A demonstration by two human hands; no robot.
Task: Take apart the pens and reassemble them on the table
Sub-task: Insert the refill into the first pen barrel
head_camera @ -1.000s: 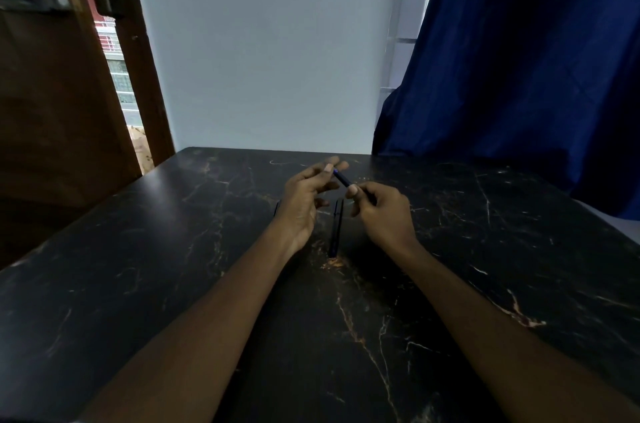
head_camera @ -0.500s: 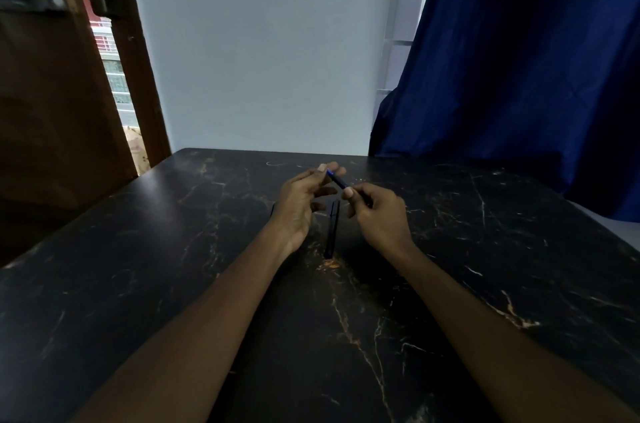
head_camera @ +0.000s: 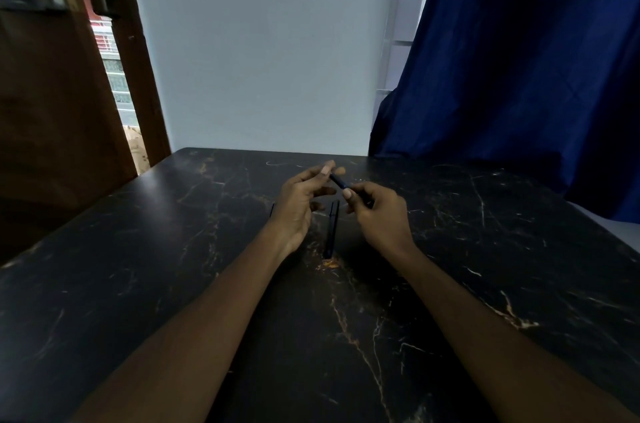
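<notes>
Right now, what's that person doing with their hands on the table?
A person holds a dark blue pen between both hands, just above a black marble table. The left hand pinches one end, the right hand the other. Two slim dark pen pieces lie side by side on the table between the hands. I can't tell if it's coming apart or going together.

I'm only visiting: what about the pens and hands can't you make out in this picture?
Head view: the held pen shows only a short blue stretch; fingertips of the left hand and right hand cover both ends.
Head view: the dark pieces on the table blend into its top; whole pens or parts, too small to tell.
Head view: a thin sliver beside the left hand is mostly hidden behind it.
</notes>
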